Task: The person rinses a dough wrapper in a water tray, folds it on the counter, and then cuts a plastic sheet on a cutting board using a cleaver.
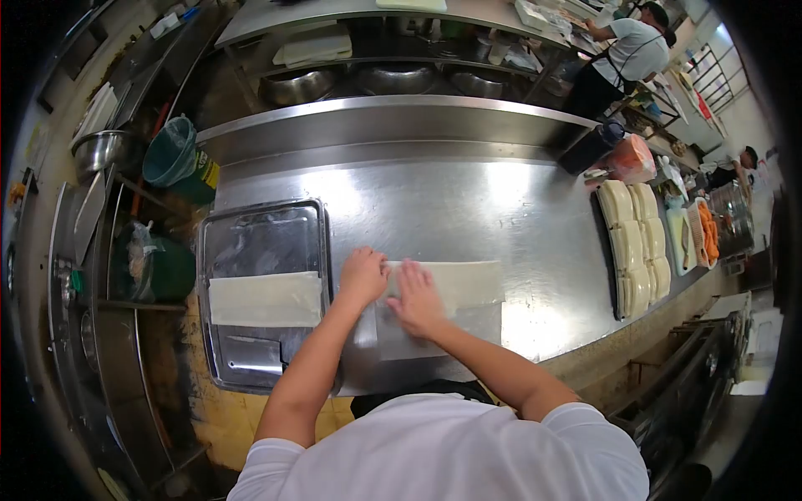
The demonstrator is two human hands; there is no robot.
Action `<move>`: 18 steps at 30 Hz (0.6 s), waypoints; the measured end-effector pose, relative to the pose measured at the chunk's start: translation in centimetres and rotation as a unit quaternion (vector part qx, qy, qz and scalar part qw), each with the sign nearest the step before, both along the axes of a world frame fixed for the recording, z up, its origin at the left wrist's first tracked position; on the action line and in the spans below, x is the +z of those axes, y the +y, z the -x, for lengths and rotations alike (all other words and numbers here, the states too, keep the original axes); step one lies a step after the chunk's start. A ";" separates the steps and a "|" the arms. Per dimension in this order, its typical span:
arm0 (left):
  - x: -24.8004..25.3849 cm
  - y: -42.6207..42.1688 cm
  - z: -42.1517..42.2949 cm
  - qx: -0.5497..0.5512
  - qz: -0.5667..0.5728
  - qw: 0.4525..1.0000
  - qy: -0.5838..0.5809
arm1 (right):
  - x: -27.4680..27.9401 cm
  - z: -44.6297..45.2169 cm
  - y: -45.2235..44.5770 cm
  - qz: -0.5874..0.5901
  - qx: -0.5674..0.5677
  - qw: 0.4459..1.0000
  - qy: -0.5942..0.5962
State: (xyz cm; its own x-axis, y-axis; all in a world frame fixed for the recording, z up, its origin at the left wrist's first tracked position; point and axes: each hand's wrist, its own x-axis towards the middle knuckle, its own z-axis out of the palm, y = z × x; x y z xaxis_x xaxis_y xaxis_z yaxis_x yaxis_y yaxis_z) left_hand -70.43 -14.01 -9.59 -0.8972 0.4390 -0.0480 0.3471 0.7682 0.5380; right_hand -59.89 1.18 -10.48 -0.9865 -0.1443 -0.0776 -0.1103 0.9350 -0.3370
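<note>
A pale, flat rectangular sheet of dough [468, 284] lies on the steel table in front of me. My left hand [364, 275] is at its upper left corner, with fingers bent and closed on the edge. Flat on the left part of the sheet rests my right hand [418, 302], fingers stretched out and slightly blurred. Below the sheet shows a thin greyish rectangle [409, 338]; I cannot tell if it is film. To the left, a metal tray [263, 238] bears another dough sheet [266, 299] and a flat metal blade [255, 354] with a dark handle.
Pale, smooth blocks [635, 242] stand in rows on a dark tray at the right, beside a container of orange pieces [708, 234]. A raised steel ledge [393, 117] borders the table's back. Lined green bins [180, 163] stand left. Co-workers [631, 54] are farther off.
</note>
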 end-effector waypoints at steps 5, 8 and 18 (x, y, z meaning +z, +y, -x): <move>3.2 1.7 1.2 -0.053 0.117 0.990 -0.064 | -1.8 -4.2 11.7 -0.065 -0.129 0.989 0.037; 2.4 1.9 2.2 -0.083 0.125 0.985 -0.085 | -1.3 -4.5 15.5 -0.060 -0.210 0.976 0.011; 6.1 0.9 1.7 -0.074 0.054 0.984 -0.154 | 4.7 5.1 5.7 0.192 -0.043 0.980 0.021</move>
State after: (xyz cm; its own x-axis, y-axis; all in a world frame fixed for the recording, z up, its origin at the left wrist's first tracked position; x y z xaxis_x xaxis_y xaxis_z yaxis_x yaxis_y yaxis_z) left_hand -72.13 -13.08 -3.46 -0.7595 0.5411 -0.3612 0.2922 0.7797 0.5537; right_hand -64.99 6.89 -5.75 -0.9975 -0.0706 0.0061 -0.0569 0.7469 -0.6625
